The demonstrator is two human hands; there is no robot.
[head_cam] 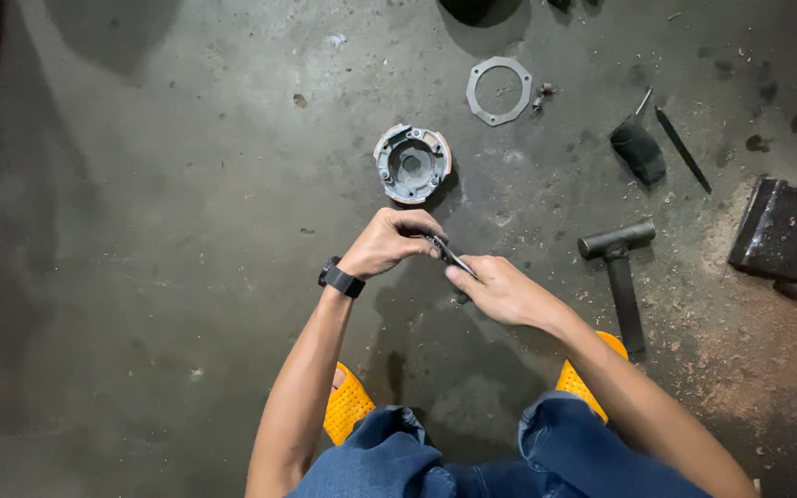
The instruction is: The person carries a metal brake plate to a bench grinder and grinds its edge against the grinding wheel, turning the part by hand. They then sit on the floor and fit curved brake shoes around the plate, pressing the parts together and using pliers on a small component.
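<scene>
My left hand [389, 242] and right hand [500, 288] pinch a thin dark metal strip [451, 255] by its ends. It looks light, stiff and slippery. A round grey metal clutch hub [411, 163] lies near.

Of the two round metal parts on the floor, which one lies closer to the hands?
The bowl-shaped round assembly, just above the left hand. The flat ring plate lies farther up.

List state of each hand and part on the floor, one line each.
Left hand: closed on one end of a thin metal piece.
Right hand: pinching the other end of the piece.
Round metal housing: on the floor, open side up, untouched.
Flat ring plate: lying flat, apart from the housing.
Hammer: lying on the floor, not held.
Metal block: resting on the floor amid sawdust.
</scene>
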